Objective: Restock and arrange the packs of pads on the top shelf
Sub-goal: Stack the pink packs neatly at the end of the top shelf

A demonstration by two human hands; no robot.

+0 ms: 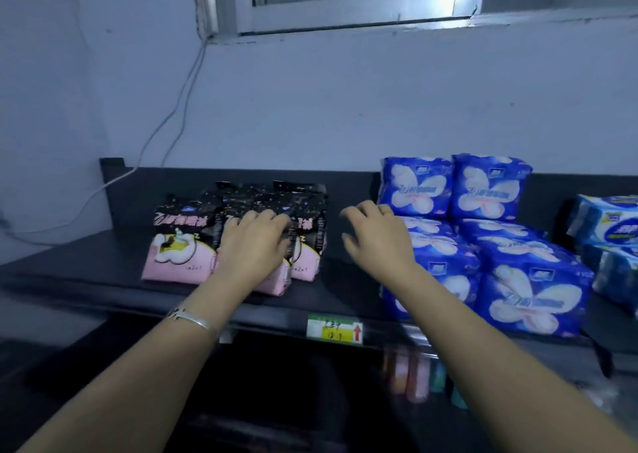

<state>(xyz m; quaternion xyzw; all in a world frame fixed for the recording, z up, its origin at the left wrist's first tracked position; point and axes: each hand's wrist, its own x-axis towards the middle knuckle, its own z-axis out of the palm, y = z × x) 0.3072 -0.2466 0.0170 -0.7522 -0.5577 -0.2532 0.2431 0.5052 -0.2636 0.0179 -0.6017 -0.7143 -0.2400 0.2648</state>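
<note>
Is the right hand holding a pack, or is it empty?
Empty: the right hand is open between the black-pink packs and blue packs, gripping nothing.

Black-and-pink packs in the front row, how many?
3: left pack, middle pack under the left hand, right pack. More stand behind them, partly hidden, so the full total is unclear.

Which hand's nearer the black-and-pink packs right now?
Left. The left hand grips the middle of the black-and-pink packs; the right hand hovers apart over the bare gap, beside the blue packs.
</note>
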